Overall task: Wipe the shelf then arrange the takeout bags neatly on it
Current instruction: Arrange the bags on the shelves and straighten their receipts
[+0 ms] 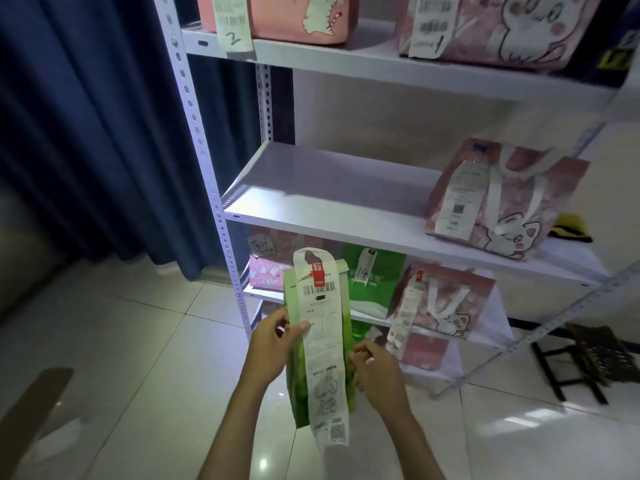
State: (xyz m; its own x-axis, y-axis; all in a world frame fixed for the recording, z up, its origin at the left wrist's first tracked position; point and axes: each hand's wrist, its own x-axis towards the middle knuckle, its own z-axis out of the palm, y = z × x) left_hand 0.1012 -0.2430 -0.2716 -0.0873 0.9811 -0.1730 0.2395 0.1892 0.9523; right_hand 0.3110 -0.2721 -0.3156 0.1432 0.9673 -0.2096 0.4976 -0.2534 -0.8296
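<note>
Both hands are on one green takeout bag [343, 306], held upright out in front of the white shelf unit [346, 216], over the tiled floor [138, 341]. Left hand [272, 341] grips the bag's left edge, thumb pinned on the long receipt [323, 358] that hangs down its front past the bottom, and the right hand [375, 370] has its fingers curled round the right edge. Middle board right behind it is mostly bare, just a pink cat bag [502, 199] at its right end. Lower tier has another green bag [375, 285] and a pink one [446, 299]. Dark blue curtain [86, 133] hangs off to the left
</note>
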